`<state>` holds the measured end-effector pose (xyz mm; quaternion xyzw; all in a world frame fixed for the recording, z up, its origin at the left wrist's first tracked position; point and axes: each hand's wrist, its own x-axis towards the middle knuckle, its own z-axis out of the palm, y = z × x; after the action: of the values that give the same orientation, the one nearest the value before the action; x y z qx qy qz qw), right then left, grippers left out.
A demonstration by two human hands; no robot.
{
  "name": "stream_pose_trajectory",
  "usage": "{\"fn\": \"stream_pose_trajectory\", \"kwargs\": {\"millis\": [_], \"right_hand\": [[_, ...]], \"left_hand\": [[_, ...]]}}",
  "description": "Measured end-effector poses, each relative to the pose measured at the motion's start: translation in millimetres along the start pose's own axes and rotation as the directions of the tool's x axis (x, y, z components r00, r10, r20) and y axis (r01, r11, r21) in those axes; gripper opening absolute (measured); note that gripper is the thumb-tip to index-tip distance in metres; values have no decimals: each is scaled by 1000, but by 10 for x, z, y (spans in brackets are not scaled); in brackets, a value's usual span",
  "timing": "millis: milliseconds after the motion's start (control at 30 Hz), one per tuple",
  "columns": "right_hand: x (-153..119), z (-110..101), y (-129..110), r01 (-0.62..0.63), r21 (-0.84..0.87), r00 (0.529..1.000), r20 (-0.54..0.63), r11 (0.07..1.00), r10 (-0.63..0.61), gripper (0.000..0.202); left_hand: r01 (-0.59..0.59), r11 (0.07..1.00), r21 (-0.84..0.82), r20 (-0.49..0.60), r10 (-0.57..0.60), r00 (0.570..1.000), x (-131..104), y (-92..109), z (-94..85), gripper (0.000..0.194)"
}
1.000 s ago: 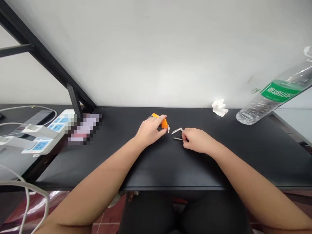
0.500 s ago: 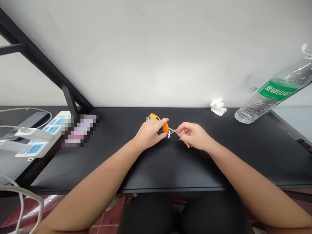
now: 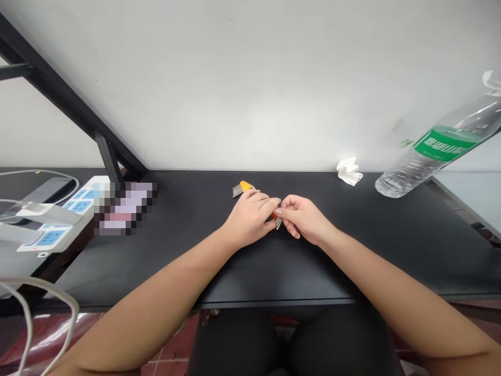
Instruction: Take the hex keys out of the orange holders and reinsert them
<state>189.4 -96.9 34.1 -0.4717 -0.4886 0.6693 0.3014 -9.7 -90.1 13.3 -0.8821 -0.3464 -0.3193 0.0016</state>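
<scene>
My left hand [image 3: 252, 216] is closed around an orange plastic hex key holder, covering most of it. Its yellow-orange end [image 3: 246, 185] sticks out beyond the fingers, with a row of several thin metal hex keys [image 3: 237, 190] fanning to the left. My right hand [image 3: 301, 216] pinches at the holder's other end, thumb against it and touching my left fingertips. Short metal ends [image 3: 278, 223] show below, between the two hands. The hex key in my right fingers is mostly hidden.
A black table [image 3: 313, 271] lies under my hands, against a white wall. Crumpled white tissue [image 3: 349, 171] and a clear bottle with a green label [image 3: 444, 143] stand right. At left are a white power strip [image 3: 64, 227], cables and a pixelated flat object [image 3: 127, 206].
My right hand has moved left, bringing the hex key against the orange holder. The gap between my hands has closed, and my left hand has shifted slightly right.
</scene>
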Motion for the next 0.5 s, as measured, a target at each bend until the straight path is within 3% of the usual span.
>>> {"fn": "stream_pose_trajectory", "kwargs": {"millis": [133, 200, 267, 333, 500], "right_hand": [[36, -55, 56, 136, -370, 984, -59, 919, -169, 41], [62, -160, 72, 229, -605, 952, -23, 762, -304, 31], [98, -282, 97, 299, -799, 912, 77, 522, -404, 14], [130, -382, 127, 313, -871, 908, 157, 379, -389, 18], [130, -435, 153, 290, -925, 928, 209, 244, -308, 23]], "left_hand": [[59, 998, 18, 28, -59, 998, -23, -84, -8, 35], [103, 994, 45, 47, -105, 993, -40, -158, -38, 40], [160, 985, 68, 78, -165, 983, -54, -224, -71, 46], [219, 972, 86, 106, -227, 968, -62, -269, -91, 50], [293, 953, 80, 148, -302, 942, -68, -293, -69, 57]]}}
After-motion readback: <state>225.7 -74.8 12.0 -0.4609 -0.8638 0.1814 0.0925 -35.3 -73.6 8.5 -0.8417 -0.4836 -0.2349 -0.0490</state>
